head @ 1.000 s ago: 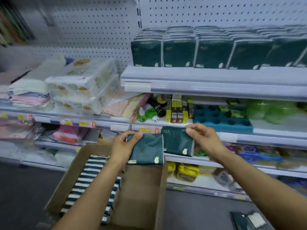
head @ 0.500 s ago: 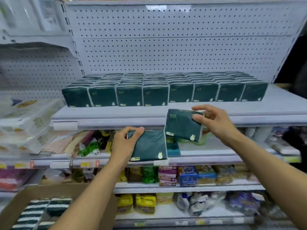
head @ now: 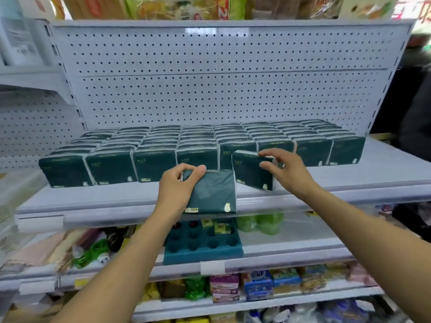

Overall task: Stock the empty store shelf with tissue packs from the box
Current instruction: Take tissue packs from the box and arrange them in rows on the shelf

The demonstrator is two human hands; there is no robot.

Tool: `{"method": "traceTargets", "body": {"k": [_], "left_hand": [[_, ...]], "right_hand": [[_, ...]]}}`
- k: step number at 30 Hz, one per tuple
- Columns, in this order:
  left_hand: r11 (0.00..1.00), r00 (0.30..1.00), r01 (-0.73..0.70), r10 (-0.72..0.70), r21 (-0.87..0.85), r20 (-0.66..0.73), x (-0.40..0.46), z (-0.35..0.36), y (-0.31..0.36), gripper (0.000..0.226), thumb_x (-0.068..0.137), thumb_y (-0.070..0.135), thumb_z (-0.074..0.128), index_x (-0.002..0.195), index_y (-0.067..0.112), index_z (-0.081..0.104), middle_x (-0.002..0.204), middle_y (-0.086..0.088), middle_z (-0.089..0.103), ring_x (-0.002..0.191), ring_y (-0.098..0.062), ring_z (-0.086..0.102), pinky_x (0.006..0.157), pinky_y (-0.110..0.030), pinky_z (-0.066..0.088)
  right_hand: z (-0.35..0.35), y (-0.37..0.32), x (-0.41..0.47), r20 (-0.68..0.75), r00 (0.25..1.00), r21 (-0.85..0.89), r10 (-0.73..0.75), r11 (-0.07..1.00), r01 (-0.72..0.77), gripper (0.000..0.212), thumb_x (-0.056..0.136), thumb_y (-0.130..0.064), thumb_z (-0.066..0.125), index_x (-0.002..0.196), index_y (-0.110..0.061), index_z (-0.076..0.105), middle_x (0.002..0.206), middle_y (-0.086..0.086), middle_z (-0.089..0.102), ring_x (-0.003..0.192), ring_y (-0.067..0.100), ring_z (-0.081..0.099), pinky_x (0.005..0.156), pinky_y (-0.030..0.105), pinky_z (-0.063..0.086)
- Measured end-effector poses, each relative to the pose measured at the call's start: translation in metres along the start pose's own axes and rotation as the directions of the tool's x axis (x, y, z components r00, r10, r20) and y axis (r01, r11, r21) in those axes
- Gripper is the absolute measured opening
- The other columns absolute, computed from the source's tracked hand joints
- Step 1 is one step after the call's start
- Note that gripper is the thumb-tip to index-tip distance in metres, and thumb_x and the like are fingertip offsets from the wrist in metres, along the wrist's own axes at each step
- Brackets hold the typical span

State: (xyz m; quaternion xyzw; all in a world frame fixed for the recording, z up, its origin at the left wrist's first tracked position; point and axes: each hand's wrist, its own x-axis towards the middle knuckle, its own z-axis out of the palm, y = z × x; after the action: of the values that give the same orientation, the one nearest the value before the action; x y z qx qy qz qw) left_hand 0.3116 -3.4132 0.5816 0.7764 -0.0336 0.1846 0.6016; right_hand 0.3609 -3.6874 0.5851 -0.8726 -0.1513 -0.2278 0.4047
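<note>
My left hand [head: 178,185] grips a dark green tissue pack [head: 213,193] by its top left corner, held upright in front of the white shelf's front edge [head: 116,206]. My right hand [head: 283,170] holds a second dark green tissue pack [head: 250,171], tilted, its lower edge on or just above the shelf in front of the stocked row. Several rows of identical green packs [head: 154,164] stand upright across the shelf, reaching back to the pegboard. The box is out of view.
White pegboard [head: 210,89] backs the shelf. A bare strip of shelf lies in front of the packs and at the far right [head: 384,166]. Below sit a teal holed tray [head: 203,245], green bottles [head: 261,223] and assorted goods. Packaged goods fill the top shelf.
Both hands have risen from over the box to shelf height with their packs. The right hand's pack has moved forward onto the shelf; the view has tilted up, leaving the box out of sight.
</note>
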Motion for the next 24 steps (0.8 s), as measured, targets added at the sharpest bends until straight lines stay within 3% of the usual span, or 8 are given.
{"method": "traceTargets", "body": {"k": [4, 11, 19, 24], "left_hand": [[0.999, 0.999, 0.033, -0.033, -0.019, 0.016, 0.022, 0.001, -0.009, 0.024, 0.085, 0.046, 0.071, 0.079, 0.023, 0.071, 0.084, 0.002, 0.071, 0.082, -0.017, 0.068, 0.066, -0.031, 0.051], [0.995, 0.996, 0.084, -0.082, -0.054, 0.039, 0.036, 0.008, -0.015, 0.023, 0.082, 0.049, 0.073, 0.077, 0.026, 0.072, 0.084, 0.001, 0.073, 0.083, -0.02, 0.071, 0.073, -0.038, 0.057], [0.993, 0.994, 0.109, -0.108, -0.05, 0.004, 0.041, 0.011, -0.013, 0.025, 0.081, 0.05, 0.073, 0.079, 0.025, 0.073, 0.084, 0.0, 0.073, 0.083, -0.022, 0.071, 0.077, -0.045, 0.057], [0.995, 0.995, 0.092, -0.093, -0.025, -0.04, 0.041, 0.017, -0.011, 0.036, 0.087, 0.053, 0.065, 0.077, 0.018, 0.069, 0.079, -0.005, 0.067, 0.075, -0.018, 0.064, 0.066, -0.037, 0.049]], "right_hand": [[0.005, 0.008, 0.012, 0.098, 0.994, -0.205, -0.044, 0.977, 0.064, 0.043, 0.081, -0.035, 0.076, 0.121, -0.035, 0.061, 0.12, -0.013, 0.055, 0.107, 0.007, 0.052, 0.085, 0.03, 0.047], [0.024, 0.018, 0.039, 0.085, 0.946, -0.438, -0.313, 0.841, 0.317, 0.045, 0.076, -0.026, 0.081, 0.118, -0.022, 0.067, 0.121, 0.001, 0.056, 0.112, 0.023, 0.05, 0.081, 0.04, 0.049], [0.036, 0.032, 0.065, 0.06, 0.898, -0.497, -0.436, 0.767, 0.406, 0.04, 0.073, -0.022, 0.083, 0.11, -0.015, 0.07, 0.115, 0.007, 0.06, 0.105, 0.031, 0.055, 0.074, 0.043, 0.052], [0.037, 0.034, 0.07, 0.029, 0.888, -0.508, -0.46, 0.758, 0.41, 0.033, 0.08, -0.029, 0.078, 0.111, -0.018, 0.069, 0.121, 0.008, 0.06, 0.111, 0.031, 0.054, 0.084, 0.05, 0.048]]}}
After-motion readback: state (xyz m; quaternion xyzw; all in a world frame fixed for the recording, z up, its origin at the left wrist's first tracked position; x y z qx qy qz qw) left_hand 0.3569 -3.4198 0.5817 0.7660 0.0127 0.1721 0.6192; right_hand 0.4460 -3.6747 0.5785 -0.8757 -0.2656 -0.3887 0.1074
